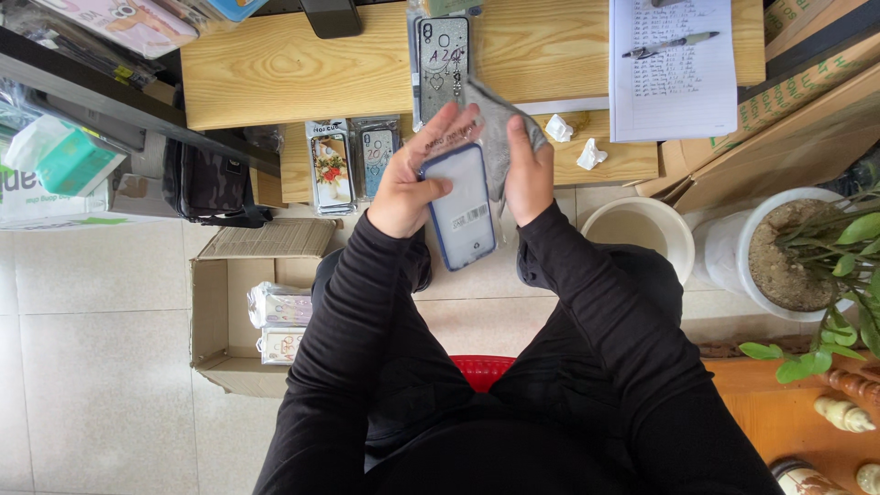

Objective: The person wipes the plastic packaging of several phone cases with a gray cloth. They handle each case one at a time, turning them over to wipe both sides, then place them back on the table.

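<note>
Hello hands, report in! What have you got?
Left hand grips blue-edged phone case. Right hand holds grey cloth against it. Nothing in between.

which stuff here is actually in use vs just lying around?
In use:
- phone case, held in left hand
- grey cloth, held in right hand

Lying about:
- packaged cases on the desk edge
- notepad with pen
- cardboard box on the floor
- white bucket
- potted plant
</note>
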